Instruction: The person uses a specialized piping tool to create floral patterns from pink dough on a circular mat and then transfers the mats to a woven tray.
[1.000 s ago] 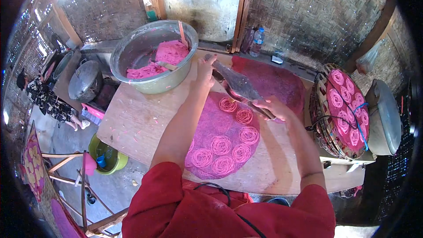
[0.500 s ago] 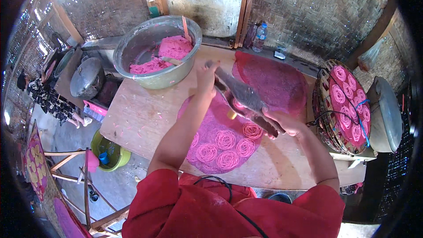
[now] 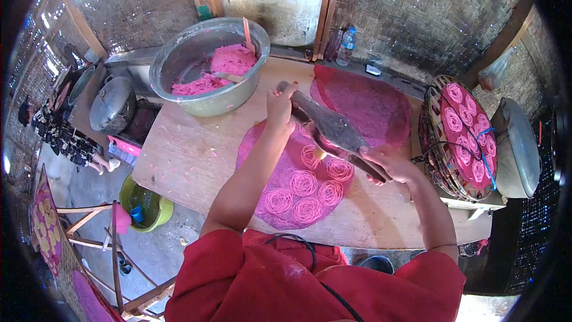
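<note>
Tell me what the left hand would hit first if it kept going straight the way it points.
Probably the big metal bowl of pink dough. The left hand, gripping the far end of the long press tool, points up and away across the table; depth is hard to judge.

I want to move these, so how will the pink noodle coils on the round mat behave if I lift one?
The pink noodle coils look thin and lacy, so probably floppy, light and easily torn. They lie flat on the pink mat, so rolling seems unlikely.
</note>
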Demonstrator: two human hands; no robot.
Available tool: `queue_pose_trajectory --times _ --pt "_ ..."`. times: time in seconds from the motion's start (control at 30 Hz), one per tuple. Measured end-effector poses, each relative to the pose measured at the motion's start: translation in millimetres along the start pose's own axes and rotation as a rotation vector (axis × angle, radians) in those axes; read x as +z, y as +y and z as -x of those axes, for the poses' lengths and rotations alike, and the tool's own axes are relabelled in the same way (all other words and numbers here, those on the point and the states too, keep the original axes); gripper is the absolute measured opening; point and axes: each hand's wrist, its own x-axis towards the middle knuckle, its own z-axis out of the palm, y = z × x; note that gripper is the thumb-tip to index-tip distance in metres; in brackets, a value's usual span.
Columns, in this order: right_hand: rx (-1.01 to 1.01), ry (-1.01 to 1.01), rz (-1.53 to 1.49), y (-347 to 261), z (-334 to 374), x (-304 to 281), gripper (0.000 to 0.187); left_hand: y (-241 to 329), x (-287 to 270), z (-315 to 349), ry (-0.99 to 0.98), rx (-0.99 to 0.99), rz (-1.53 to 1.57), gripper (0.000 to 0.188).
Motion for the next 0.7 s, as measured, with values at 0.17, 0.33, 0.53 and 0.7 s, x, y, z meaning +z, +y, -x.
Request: queue_pose_trajectory --times 0.17,0.33,0.53,0.7 --pt "-0.088 0.115 0.090 13 -21 1 0.062 -4 4 -15 -0.035 0.081 0.104 0.036" --pt "-0.113 0.057 -0.017 16 -19 17 0.060 17 2 5 -0.056 0.093 -0.020 0.031" --pt "-0.024 0.095 0.083 27 -16 6 0.057 -44 -22 -7 0.064 0.018 0.075 0.021" --pt "-0.097 0.138 0.183 44 -41 10 0.055 -42 -26 -20 -0.022 0.113 0.142 0.027"
